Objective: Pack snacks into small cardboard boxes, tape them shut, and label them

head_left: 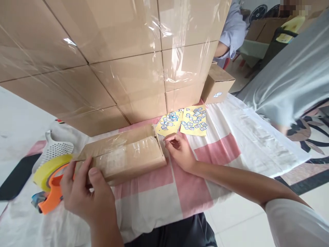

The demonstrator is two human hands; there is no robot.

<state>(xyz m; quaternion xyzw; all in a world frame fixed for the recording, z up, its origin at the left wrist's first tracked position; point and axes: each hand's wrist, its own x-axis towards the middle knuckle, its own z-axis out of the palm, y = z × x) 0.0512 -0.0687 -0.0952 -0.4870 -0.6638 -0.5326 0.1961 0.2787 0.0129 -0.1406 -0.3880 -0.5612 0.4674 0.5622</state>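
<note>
A long, low cardboard box (138,152) with clear tape across its top lies on the cloth-covered table before me. My left hand (88,193) grips the box's left end, thumb and fingers bent over its edge. Just off the right end, my right hand (181,151) is closed in a pinch; whatever sits between the fingertips is too small to name. Beyond that hand lie two yellow sheets, a left sheet (168,122) and a right sheet (194,120), both carrying small blue-edged white stickers. An orange tape dispenser (52,193) with a yellow tape roll (42,176) rests beside my left hand.
Tape-wrapped cardboard cartons (128,82) rise as a wall along the back. A small box (218,84) bearing stickers stands at the back right. At the left are a perforated white scoop (58,149) and a black flat object (17,176). A person in grey (288,72) is at the right.
</note>
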